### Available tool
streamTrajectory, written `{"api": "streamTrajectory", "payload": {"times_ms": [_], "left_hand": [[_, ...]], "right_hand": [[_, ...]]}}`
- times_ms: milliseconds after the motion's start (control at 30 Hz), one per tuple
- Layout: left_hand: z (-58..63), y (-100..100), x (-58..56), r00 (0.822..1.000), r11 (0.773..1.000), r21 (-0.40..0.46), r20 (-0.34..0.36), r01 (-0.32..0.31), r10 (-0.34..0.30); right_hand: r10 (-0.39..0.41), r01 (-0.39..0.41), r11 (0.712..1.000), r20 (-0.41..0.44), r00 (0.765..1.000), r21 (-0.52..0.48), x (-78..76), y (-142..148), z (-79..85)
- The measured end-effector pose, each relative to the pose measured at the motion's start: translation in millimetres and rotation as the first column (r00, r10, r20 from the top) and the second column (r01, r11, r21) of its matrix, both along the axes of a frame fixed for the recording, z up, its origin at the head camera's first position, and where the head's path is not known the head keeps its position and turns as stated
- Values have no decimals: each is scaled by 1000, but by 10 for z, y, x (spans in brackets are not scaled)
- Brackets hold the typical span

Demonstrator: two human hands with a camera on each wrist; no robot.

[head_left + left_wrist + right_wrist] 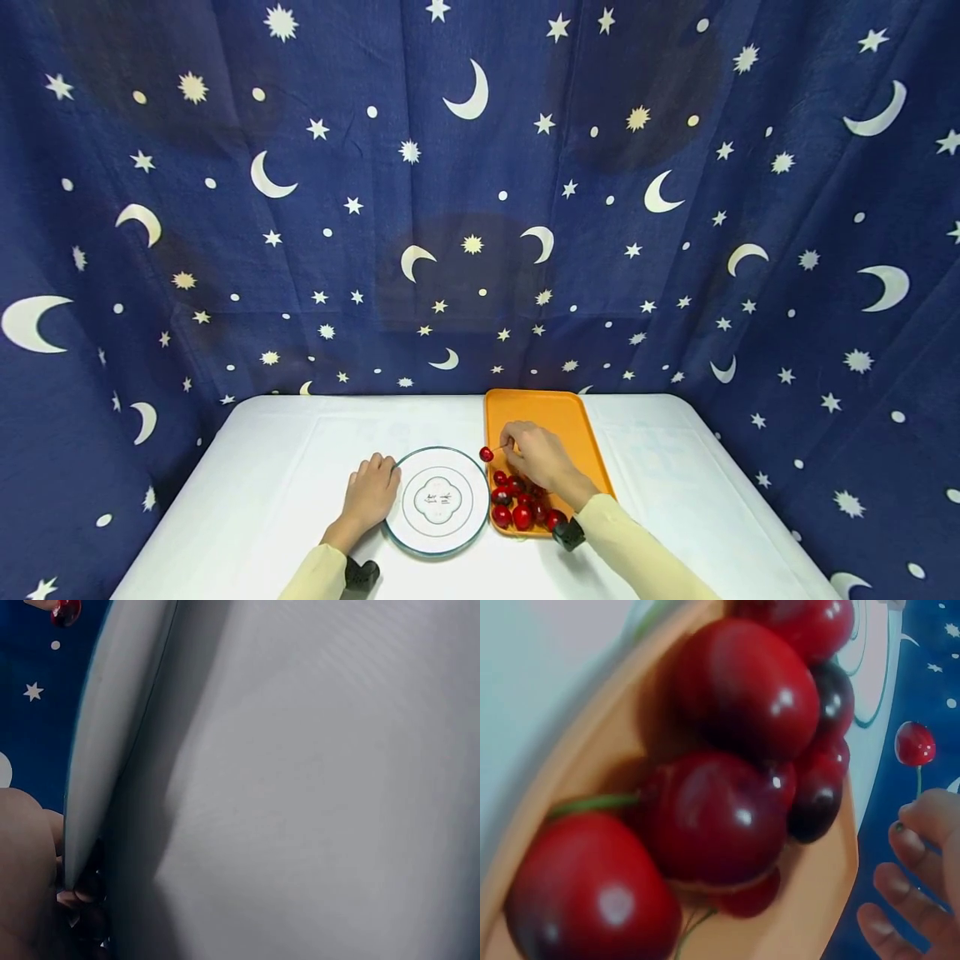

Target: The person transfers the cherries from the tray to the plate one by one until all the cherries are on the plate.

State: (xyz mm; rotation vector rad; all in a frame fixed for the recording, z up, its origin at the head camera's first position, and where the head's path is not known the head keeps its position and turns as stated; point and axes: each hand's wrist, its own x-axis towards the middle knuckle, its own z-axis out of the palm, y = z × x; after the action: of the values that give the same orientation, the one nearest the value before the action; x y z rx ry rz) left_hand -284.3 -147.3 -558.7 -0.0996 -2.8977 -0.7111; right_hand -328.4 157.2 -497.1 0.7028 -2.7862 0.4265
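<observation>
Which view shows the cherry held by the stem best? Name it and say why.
The right wrist view: the cherry appears whole and clear, its green stem pinched by the right hand. The head view shows it whole but small; the left wrist view cuts it off at the top.

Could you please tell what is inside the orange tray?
Red and dark cherries lie in the near end of the orange tray. The head view cannot show what the right hand covers.
</observation>
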Motion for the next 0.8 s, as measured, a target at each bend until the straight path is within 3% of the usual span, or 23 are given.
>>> {"api": "streamTrajectory", "payload": {"times_ms": [233, 533, 800], "left_hand": [[-124, 11, -38, 1000, 1000, 0, -27, -9, 9], [-28, -1, -32, 1000, 1000, 1, 15, -15, 15], [-50, -2, -29, 1000, 1000, 20, 2, -14, 14]], "right_hand": [[59, -58, 997, -22, 998, 46, 8, -70, -75], [91, -91, 995, -16, 996, 39, 23, -144, -118], [89, -90, 995, 22, 996, 32, 18, -186, -168]]}}
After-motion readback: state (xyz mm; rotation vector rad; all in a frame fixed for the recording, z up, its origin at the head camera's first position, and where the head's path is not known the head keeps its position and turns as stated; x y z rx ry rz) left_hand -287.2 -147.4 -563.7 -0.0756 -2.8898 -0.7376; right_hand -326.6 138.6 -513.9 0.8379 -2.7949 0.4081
